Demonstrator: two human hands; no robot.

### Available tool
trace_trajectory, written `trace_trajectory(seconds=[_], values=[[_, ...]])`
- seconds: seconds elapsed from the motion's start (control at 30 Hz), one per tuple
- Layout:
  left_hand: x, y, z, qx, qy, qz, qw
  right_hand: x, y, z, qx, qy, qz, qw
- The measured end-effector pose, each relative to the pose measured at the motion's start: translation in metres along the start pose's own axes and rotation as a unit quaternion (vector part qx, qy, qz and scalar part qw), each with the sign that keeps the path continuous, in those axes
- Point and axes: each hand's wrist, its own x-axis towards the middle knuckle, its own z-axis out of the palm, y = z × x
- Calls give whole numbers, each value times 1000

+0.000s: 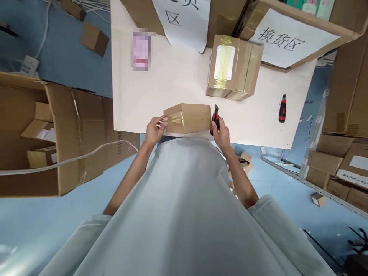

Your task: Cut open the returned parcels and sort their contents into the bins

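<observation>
A small cardboard box (pixel 188 118), sealed with shiny brown tape, lies at the front edge of the white table. My left hand (pixel 155 129) has its thumb and fingers closed on the taped left end of this box. In my right hand (pixel 222 134) is a black and red box cutter (pixel 215 120), its dark blade pointing away from me. That hand is close against the box's right end; whether it touches the box I cannot tell.
On the white table (pixel 178 76) stand a taped carton (pixel 247 69), a labelled open box (pixel 293 38), a second box cutter (pixel 282 109) and a blurred pink item (pixel 140 51). A large open carton (pixel 80 138) is at left, crossed by a white cable (pixel 86 155). Shelved boxes (pixel 327 157) stand right.
</observation>
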Motion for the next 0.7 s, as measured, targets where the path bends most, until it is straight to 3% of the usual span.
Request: trace_trajectory(seconds=[0.13, 0.23, 0.3, 0.43, 0.57, 0.7], values=[[5, 24, 44, 1, -54, 4, 999, 4, -27, -25, -66, 15, -57, 996], [7, 36, 62, 9, -72, -7, 997, 7, -39, -44, -142, 23, -69, 987], [9, 44, 58, -7, -50, -8, 999, 3, -48, -55, -204, 15, -49, 978], [19, 72, 26, -72, -8, 38, 997, -18, -69, -66, -252, -15, -6, 968], [38, 108, 5, -51, -75, 104, 990, -40, -89, -53, -182, -59, 11, 981], [54, 120, 4, -57, -131, 108, 984, -48, -106, -30, -143, -115, 13, 983]])
